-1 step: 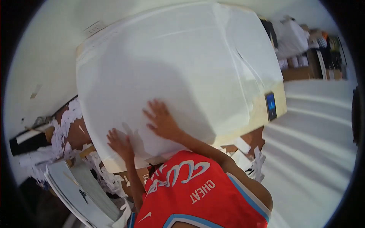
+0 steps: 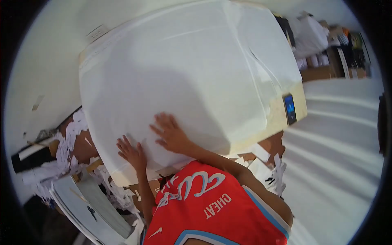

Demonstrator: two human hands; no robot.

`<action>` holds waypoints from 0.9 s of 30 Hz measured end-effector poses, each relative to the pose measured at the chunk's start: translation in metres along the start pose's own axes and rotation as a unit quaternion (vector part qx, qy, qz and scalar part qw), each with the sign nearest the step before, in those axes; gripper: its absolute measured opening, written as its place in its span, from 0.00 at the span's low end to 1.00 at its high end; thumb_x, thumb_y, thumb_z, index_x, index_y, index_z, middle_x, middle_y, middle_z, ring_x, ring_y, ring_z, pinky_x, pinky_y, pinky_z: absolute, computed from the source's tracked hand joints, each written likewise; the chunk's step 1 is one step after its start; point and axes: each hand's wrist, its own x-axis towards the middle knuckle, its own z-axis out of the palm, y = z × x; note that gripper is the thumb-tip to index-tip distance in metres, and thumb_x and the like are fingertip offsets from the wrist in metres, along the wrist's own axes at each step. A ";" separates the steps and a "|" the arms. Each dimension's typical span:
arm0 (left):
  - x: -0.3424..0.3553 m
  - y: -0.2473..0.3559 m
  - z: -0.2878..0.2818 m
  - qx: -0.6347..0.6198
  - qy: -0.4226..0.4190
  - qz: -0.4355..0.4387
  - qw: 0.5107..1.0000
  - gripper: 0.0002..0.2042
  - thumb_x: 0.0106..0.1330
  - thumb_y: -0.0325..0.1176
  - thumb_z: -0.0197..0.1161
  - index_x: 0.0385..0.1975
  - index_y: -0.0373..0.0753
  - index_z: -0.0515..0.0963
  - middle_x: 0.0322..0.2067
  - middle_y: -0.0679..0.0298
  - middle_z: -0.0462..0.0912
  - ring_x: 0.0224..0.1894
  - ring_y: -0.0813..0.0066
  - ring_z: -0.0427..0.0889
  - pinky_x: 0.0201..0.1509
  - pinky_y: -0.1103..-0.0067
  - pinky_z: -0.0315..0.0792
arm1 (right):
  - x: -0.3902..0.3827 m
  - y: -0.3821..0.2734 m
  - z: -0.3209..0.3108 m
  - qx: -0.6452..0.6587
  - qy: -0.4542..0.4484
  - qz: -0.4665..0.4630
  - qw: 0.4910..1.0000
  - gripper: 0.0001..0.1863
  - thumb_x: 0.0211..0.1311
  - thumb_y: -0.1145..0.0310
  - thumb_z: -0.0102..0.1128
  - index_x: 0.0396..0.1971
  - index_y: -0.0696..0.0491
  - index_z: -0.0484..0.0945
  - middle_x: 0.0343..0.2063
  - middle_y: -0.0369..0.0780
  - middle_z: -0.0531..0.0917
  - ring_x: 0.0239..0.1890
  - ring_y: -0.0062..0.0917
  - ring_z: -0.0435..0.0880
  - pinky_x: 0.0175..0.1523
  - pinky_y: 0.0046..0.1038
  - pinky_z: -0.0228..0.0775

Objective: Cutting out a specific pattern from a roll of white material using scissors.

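A large white sheet (image 2: 196, 81), paper or cloth, covers most of a pale table top (image 2: 245, 143). Long creases run down its right part, and a dark curved line shows there. My left hand (image 2: 132, 155) rests flat on the sheet near the close left edge, fingers spread. Slightly farther in and to its right, my right hand (image 2: 169, 134) is also spread open over the sheet, its fingertips a little blurred. Neither hand holds anything. My shadow darkens the middle of the sheet.
On the table's right edge lies a phone (image 2: 289, 109) with a lit screen. White paper scraps (image 2: 75, 126) litter the brown floor at left. Scissors (image 2: 92, 212) sit on a grey-white surface at lower left. Bags and boxes (image 2: 314, 41) crowd a shelf at far right.
My right hand has slid a little toward me and to the left over the sheet. My left hand has barely moved. The whole view has shifted slightly.
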 end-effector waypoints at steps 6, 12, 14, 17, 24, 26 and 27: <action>-0.002 0.011 0.031 0.053 0.056 -0.027 0.997 0.33 0.68 0.58 0.43 0.70 0.51 0.49 0.70 0.50 0.43 0.72 0.49 0.40 0.69 0.49 0.34 | -0.064 0.040 -0.017 -0.042 0.013 0.004 0.999 0.35 0.55 0.53 0.62 0.63 0.46 0.64 0.67 0.46 0.56 0.71 0.42 0.48 0.71 0.47 0.40; -0.008 0.021 0.024 0.039 0.059 -0.022 0.997 0.33 0.68 0.60 0.41 0.70 0.52 0.50 0.70 0.49 0.44 0.72 0.50 0.41 0.69 0.49 0.36 | -0.147 0.145 -0.122 -0.265 0.163 0.216 0.926 0.36 0.58 0.50 0.58 0.65 0.48 0.61 0.67 0.50 0.55 0.69 0.47 0.51 0.70 0.47 0.40; -0.010 0.019 0.023 0.045 0.060 -0.030 0.997 0.33 0.68 0.60 0.41 0.69 0.52 0.51 0.70 0.50 0.45 0.72 0.50 0.42 0.69 0.50 0.37 | -0.170 0.160 -0.140 -0.304 0.202 0.270 0.891 0.38 0.58 0.48 0.57 0.65 0.50 0.59 0.67 0.51 0.55 0.68 0.48 0.51 0.70 0.48 0.40; -0.010 0.019 0.022 0.052 0.060 -0.045 0.996 0.33 0.68 0.61 0.41 0.69 0.53 0.51 0.70 0.51 0.46 0.72 0.52 0.43 0.69 0.50 0.38 | -0.193 0.153 -0.158 -0.267 0.263 0.292 0.880 0.42 0.58 0.45 0.56 0.66 0.55 0.56 0.66 0.54 0.55 0.68 0.49 0.51 0.70 0.48 0.38; -0.005 0.027 0.023 0.044 0.045 -0.076 0.995 0.33 0.67 0.62 0.40 0.69 0.56 0.50 0.70 0.53 0.45 0.72 0.54 0.42 0.69 0.50 0.38 | -0.219 0.137 -0.117 -0.218 0.354 0.360 0.835 0.41 0.58 0.46 0.56 0.64 0.57 0.57 0.64 0.54 0.57 0.67 0.49 0.53 0.70 0.48 0.38; -0.003 0.024 0.026 0.049 0.054 -0.083 0.994 0.33 0.67 0.63 0.40 0.69 0.56 0.50 0.70 0.52 0.45 0.72 0.54 0.42 0.69 0.49 0.38 | -0.220 0.133 -0.114 -0.221 0.381 0.379 0.814 0.40 0.58 0.47 0.57 0.63 0.58 0.58 0.64 0.54 0.58 0.67 0.48 0.53 0.70 0.48 0.38; -0.002 0.023 0.028 0.054 0.061 -0.091 0.993 0.33 0.67 0.63 0.39 0.70 0.56 0.50 0.70 0.52 0.45 0.72 0.54 0.42 0.69 0.49 0.39 | -0.219 0.133 -0.114 -0.221 0.383 0.379 0.813 0.40 0.58 0.47 0.57 0.63 0.58 0.58 0.64 0.54 0.58 0.67 0.48 0.53 0.70 0.48 0.38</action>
